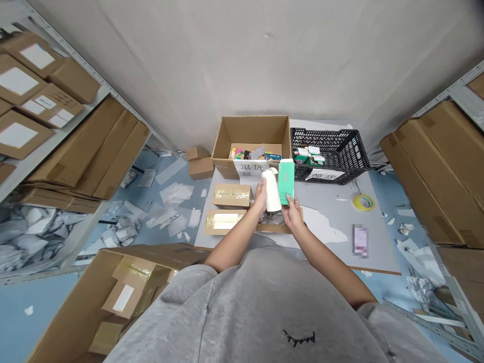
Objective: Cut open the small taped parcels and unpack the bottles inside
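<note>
A white bottle with a loop-like top is in my left hand, whose fingers wrap its left side. Just to its right, my right hand grips a green carton by its lower end; the carton stands upright with a white flap at its top. Both are held over an opened cardboard box, which has grey crumpled packing inside and is partly hidden by my hands. The bottle and carton are close together; I cannot tell whether they touch.
Behind them stand a large cardboard box with a paper sign and a black plastic crate holding green-and-white cartons. Taped parcels lie left on the table, a tape roll right. Loaded shelves flank both sides; paper scraps litter the floor.
</note>
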Tool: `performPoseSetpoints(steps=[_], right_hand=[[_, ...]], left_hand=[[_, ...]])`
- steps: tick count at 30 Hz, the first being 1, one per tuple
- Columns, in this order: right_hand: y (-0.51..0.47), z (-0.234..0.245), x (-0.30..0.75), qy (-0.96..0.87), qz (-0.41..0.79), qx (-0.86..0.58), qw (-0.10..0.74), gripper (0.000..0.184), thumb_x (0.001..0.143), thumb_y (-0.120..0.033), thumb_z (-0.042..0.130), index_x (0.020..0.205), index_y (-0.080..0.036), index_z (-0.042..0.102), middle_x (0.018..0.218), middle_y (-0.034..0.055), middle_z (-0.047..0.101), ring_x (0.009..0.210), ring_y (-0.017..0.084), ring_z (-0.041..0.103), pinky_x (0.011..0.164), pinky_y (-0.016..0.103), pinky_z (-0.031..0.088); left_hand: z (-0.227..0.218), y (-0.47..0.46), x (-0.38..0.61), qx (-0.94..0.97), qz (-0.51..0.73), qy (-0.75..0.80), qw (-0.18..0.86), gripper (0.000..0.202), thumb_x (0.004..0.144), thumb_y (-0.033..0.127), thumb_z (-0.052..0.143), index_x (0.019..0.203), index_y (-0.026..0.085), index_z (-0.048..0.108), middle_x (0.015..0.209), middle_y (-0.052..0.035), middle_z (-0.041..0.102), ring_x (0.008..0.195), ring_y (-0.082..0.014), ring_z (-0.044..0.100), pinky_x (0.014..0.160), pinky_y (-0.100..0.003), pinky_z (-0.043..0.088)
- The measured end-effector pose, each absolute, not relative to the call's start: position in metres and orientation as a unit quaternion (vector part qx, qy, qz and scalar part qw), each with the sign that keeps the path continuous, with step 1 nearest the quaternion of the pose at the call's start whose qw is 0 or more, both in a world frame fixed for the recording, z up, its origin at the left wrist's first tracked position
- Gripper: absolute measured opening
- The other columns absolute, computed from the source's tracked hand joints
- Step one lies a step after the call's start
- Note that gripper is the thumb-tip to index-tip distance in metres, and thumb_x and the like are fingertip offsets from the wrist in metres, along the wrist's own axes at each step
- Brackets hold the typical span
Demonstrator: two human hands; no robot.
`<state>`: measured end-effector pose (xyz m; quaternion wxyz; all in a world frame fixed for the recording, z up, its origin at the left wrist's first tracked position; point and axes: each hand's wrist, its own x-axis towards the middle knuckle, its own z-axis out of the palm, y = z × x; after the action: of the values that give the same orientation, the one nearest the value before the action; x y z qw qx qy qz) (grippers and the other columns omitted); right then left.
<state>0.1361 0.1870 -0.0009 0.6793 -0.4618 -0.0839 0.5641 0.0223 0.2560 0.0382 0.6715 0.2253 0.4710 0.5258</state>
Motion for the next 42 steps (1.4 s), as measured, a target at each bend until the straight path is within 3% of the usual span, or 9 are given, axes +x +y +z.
performPoseSetpoints(steps=[4, 9, 13, 20, 27, 31, 37, 42], right_hand=[[0.187, 0.003, 0.137, -0.098, 0.561, -0.463, 0.679, 0.045, 0.075, -0.037, 0.086, 0.105, -0.031, 0.055, 0.109, -0.0048, 0.075, 0.086, 0.015, 0.074, 0.078, 0.033, 0.064], [0.185, 0.006, 0.144, -0.116, 0.568, -0.450, 0.679, 0.044, 0.075, -0.037, 0.087, 0.106, -0.032, 0.056, 0.107, -0.0055, 0.075, 0.088, 0.015, 0.074, 0.080, 0.033, 0.064], [0.184, 0.005, 0.145, -0.122, 0.569, -0.451, 0.677, 0.042, 0.076, -0.037, 0.086, 0.107, -0.032, 0.057, 0.108, -0.0051, 0.076, 0.091, 0.016, 0.074, 0.081, 0.034, 0.065], [0.183, -0.001, 0.144, -0.125, 0.568, -0.452, 0.676, 0.042, 0.077, -0.036, 0.086, 0.108, -0.033, 0.058, 0.113, -0.0040, 0.074, 0.097, 0.017, 0.073, 0.082, 0.037, 0.065], [0.181, -0.003, 0.147, -0.129, 0.563, -0.461, 0.674, 0.041, 0.077, -0.038, 0.085, 0.109, -0.033, 0.059, 0.114, -0.0031, 0.075, 0.097, 0.018, 0.074, 0.083, 0.036, 0.065], [0.181, -0.002, 0.147, -0.128, 0.557, -0.463, 0.678, 0.043, 0.077, -0.039, 0.085, 0.109, -0.033, 0.058, 0.115, -0.0026, 0.075, 0.096, 0.017, 0.073, 0.082, 0.036, 0.065], [0.180, -0.001, 0.148, -0.141, 0.553, -0.464, 0.677, 0.042, 0.077, -0.040, 0.084, 0.109, -0.032, 0.058, 0.117, -0.0025, 0.074, 0.099, 0.018, 0.073, 0.082, 0.036, 0.065], [0.179, 0.000, 0.148, -0.130, 0.555, -0.465, 0.678, 0.042, 0.077, -0.039, 0.084, 0.109, -0.033, 0.057, 0.115, -0.0033, 0.073, 0.099, 0.017, 0.073, 0.082, 0.036, 0.065]], left_hand=[[0.042, 0.251, 0.023, 0.236, 0.545, 0.438, 0.675, 0.071, 0.054, 0.049, 0.100, 0.106, 0.021, 0.059, 0.084, 0.0013, 0.070, 0.073, -0.0166, 0.070, 0.070, -0.027, 0.056], [0.046, 0.250, 0.019, 0.151, 0.549, 0.399, 0.719, 0.061, 0.071, 0.062, 0.087, 0.106, 0.017, 0.066, 0.083, -0.0039, 0.074, 0.078, -0.0202, 0.073, 0.076, -0.030, 0.058], [0.047, 0.249, 0.015, 0.122, 0.495, 0.376, 0.774, 0.066, 0.074, 0.070, 0.081, 0.105, 0.014, 0.066, 0.084, -0.0090, 0.076, 0.079, -0.0240, 0.075, 0.078, -0.035, 0.061], [0.044, 0.247, 0.011, 0.193, 0.517, 0.391, 0.737, 0.070, 0.058, 0.044, 0.099, 0.114, 0.020, 0.064, 0.087, -0.0029, 0.077, 0.075, -0.0197, 0.074, 0.080, -0.034, 0.059], [0.037, 0.248, 0.013, 0.188, 0.527, 0.363, 0.745, 0.060, 0.066, 0.053, 0.092, 0.107, 0.015, 0.069, 0.098, -0.0102, 0.079, 0.101, -0.0274, 0.075, 0.094, -0.038, 0.057], [0.036, 0.248, 0.016, 0.166, 0.522, 0.361, 0.755, 0.066, 0.072, 0.065, 0.084, 0.112, 0.015, 0.069, 0.100, -0.0115, 0.079, 0.101, -0.0280, 0.076, 0.093, -0.039, 0.058], [0.037, 0.245, 0.012, 0.220, 0.510, 0.375, 0.742, 0.069, 0.061, 0.044, 0.096, 0.119, 0.017, 0.068, 0.100, -0.0071, 0.079, 0.092, -0.0240, 0.076, 0.090, -0.037, 0.058], [0.035, 0.245, 0.011, 0.223, 0.516, 0.356, 0.747, 0.060, 0.065, 0.047, 0.093, 0.112, 0.016, 0.070, 0.104, -0.0096, 0.079, 0.102, -0.0282, 0.075, 0.095, -0.039, 0.057]])
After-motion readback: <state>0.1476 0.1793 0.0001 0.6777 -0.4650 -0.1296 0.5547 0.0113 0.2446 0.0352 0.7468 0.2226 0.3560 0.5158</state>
